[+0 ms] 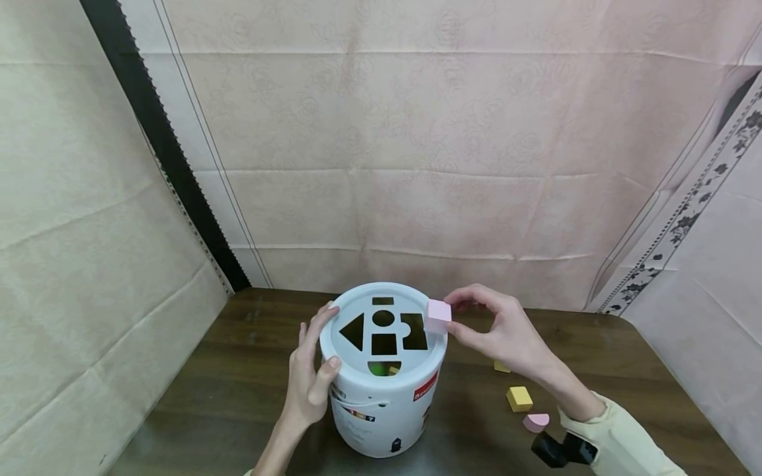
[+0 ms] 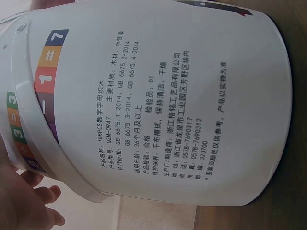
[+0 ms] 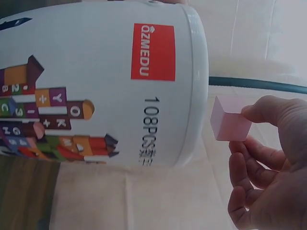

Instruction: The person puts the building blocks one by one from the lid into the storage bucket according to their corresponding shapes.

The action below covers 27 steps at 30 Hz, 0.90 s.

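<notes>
A white bucket [image 1: 381, 413] stands upright on the dark table, its pale lid [image 1: 352, 299] cut with several shaped holes. My left hand [image 1: 309, 373] rests against the bucket's left side, fingers and thumb spread at the lid's rim; in the left wrist view part of that hand [image 2: 29, 201] shows beside the bucket's printed wall. A pink cube [image 1: 438, 315] is pinched between thumb and fingertips of my right hand [image 1: 500, 328]. In the head view the cube overlaps the lid's right edge. The right wrist view has the cube [image 3: 231, 120] just above the lid's rim.
Right of the bucket, a yellow cube [image 1: 519, 399], a pink rounded block [image 1: 536, 422] and a partly hidden yellow block [image 1: 502, 366] lie on the wooden table [image 1: 238, 396]. Something green and yellow shows through the front hole. Cloth curtains [image 1: 446, 165] enclose the table's back and sides.
</notes>
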Each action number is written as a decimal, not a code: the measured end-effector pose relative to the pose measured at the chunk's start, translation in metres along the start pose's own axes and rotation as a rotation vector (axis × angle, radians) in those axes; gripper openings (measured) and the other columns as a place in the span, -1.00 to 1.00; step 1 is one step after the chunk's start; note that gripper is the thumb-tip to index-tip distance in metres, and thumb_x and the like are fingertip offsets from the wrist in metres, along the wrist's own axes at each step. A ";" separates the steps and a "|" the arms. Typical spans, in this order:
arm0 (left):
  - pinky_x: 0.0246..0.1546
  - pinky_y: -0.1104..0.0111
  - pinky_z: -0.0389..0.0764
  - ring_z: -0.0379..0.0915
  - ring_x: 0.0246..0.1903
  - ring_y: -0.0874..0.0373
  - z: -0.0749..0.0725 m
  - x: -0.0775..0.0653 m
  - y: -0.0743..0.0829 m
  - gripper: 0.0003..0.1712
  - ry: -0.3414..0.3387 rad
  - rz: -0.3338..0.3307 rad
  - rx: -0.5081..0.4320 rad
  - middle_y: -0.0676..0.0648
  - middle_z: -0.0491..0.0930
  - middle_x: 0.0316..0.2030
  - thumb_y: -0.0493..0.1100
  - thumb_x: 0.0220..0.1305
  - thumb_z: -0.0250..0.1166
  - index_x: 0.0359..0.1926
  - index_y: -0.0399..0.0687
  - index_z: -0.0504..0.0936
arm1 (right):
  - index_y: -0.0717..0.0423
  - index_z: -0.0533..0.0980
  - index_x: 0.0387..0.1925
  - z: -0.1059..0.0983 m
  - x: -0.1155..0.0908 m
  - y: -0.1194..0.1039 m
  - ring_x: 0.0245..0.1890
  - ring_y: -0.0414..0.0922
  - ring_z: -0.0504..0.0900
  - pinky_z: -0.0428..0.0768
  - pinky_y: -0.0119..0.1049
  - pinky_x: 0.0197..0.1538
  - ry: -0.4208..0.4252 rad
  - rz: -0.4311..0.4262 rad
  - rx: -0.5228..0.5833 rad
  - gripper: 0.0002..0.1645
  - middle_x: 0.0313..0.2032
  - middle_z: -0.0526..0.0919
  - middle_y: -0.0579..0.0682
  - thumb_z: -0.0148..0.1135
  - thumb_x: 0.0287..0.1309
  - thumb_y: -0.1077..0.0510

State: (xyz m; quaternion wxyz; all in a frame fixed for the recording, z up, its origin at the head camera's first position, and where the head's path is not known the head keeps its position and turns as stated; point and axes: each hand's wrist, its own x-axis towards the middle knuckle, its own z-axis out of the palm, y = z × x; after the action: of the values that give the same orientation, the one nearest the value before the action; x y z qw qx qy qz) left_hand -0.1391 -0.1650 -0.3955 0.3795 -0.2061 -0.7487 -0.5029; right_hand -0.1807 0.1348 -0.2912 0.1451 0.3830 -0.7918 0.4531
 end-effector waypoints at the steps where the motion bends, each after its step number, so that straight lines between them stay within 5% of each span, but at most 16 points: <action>1: 0.28 -0.39 -0.22 0.24 0.38 -0.09 0.000 0.000 0.000 -0.20 -0.001 -0.001 0.000 -0.18 0.53 0.23 0.33 0.38 -0.02 0.34 -0.19 0.45 | 0.03 0.63 -0.08 0.002 0.001 0.000 -0.17 -0.15 0.65 0.54 -0.36 -0.03 -0.006 0.001 0.005 -0.62 -0.16 0.68 -0.19 0.50 0.04 0.32; 27: 0.29 -0.38 -0.22 0.25 0.37 -0.08 0.000 0.000 0.001 -0.21 0.000 -0.009 0.009 -0.18 0.54 0.22 0.31 0.38 -0.02 0.34 -0.19 0.45 | 0.06 0.67 -0.13 0.045 0.017 -0.007 -0.20 -0.07 0.59 0.56 -0.14 -0.11 -0.092 -0.089 0.035 -0.65 -0.21 0.67 -0.15 0.53 -0.01 0.31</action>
State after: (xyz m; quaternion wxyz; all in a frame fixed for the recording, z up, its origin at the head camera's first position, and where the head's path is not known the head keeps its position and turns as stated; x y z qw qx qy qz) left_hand -0.1384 -0.1648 -0.3955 0.3782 -0.2012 -0.7518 -0.5013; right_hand -0.1816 0.0869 -0.3015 0.1217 0.4410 -0.7716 0.4419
